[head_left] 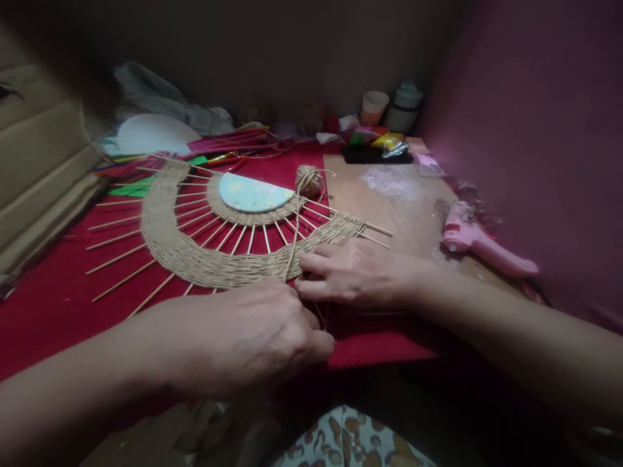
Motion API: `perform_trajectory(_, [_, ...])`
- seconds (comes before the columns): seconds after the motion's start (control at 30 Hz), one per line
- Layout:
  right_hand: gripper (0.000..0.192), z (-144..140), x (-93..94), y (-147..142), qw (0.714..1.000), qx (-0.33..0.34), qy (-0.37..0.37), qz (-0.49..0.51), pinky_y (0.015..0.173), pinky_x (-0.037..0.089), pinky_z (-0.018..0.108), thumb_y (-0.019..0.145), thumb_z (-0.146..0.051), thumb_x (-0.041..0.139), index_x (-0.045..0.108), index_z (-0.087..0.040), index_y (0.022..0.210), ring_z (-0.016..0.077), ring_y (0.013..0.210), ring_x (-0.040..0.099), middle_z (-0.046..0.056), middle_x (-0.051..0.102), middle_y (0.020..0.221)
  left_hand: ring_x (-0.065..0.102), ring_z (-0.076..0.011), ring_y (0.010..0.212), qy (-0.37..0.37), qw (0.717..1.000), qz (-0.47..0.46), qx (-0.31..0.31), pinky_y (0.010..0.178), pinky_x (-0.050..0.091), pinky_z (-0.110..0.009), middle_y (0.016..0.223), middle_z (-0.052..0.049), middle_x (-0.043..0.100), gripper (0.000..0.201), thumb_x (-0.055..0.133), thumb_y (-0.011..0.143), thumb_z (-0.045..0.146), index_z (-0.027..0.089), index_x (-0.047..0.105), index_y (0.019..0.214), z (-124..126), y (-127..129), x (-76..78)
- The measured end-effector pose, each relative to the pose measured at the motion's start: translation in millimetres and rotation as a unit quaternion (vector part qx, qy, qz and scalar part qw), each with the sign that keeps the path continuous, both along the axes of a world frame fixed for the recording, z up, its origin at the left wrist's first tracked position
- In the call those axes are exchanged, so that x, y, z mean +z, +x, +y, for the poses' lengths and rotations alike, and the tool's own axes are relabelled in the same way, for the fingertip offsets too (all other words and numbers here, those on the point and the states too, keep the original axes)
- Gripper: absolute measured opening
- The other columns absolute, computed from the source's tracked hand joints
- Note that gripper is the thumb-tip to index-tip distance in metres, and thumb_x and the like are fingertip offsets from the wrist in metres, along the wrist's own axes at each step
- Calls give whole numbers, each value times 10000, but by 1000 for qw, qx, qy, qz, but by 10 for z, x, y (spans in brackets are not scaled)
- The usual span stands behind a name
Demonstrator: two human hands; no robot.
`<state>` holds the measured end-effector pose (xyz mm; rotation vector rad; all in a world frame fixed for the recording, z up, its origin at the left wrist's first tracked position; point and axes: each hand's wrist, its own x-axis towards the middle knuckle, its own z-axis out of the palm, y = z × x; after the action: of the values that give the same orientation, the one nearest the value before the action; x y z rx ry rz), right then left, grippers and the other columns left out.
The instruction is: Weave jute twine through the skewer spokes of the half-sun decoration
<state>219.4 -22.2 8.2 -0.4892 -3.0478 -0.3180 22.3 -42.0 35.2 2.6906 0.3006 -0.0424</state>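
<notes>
A half-round fan shape of thin wooden sticks (241, 240) lies on the red cloth, with a wide band of woven twine (165, 227) across the sticks. Its inner half-disc (253, 193) is pale blue. From a small ball of twine (308, 180) behind it, a strand (294, 243) runs down over the weave to my hands. My left hand (263, 331) is closed at the near edge, with cord showing by its fingers; the fingertips are partly hidden. Beside it, my right hand (353, 272) grips the band's near right part with bent fingers.
A pink glue gun (481, 240) rests on the right of a wooden board (348, 188). At the back stand a paper cup (374, 108) and a bottle (403, 107). Coloured sticks (233, 139) lie behind the fan; cardboard (43, 143) is at the left.
</notes>
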Motion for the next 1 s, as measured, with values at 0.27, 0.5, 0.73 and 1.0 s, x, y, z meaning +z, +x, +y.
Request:
perform_trajectory(0.27, [292, 21, 45, -58, 999, 21, 31, -36, 465, 193, 265, 994, -188, 235, 505, -195, 1104, 122, 646, 447, 65, 538, 949, 556, -134, 607, -41, 997, 66, -28, 582, 375, -272, 696, 0, 645, 162, 534, 843, 102, 186, 576, 711, 22, 8, 53])
perform_trajectory(0.5, [297, 41, 62, -65, 998, 24, 26, -55, 466, 169, 264, 998, -215, 245, 525, -209, 1097, 147, 720, 467, 72, 532, 957, 541, -144, 578, 3, 997, 60, -49, 560, 366, -294, 672, -17, 623, 175, 496, 843, 69, 188, 570, 737, 12, -8, 81])
perform_trajectory(0.73, [247, 46, 65, -43, 998, -3, -65, -9, 494, 196, 272, 968, -180, 329, 575, -176, 984, 117, 645, 387, 52, 508, 907, 558, -156, 630, 5, 996, 76, -52, 622, 401, -296, 710, -27, 623, 214, 425, 865, 49, 181, 557, 761, -44, 10, 92])
perform_trajectory(1.0, [183, -132, 54, -195, 956, -240, -134, 107, 515, 259, 291, 868, -260, 445, 581, -140, 886, 136, 624, 424, 88, 571, 897, 550, -144, 623, 12, 997, 42, -56, 620, 405, -288, 706, -23, 629, 195, 457, 872, 54, 171, 546, 743, -78, 35, 34])
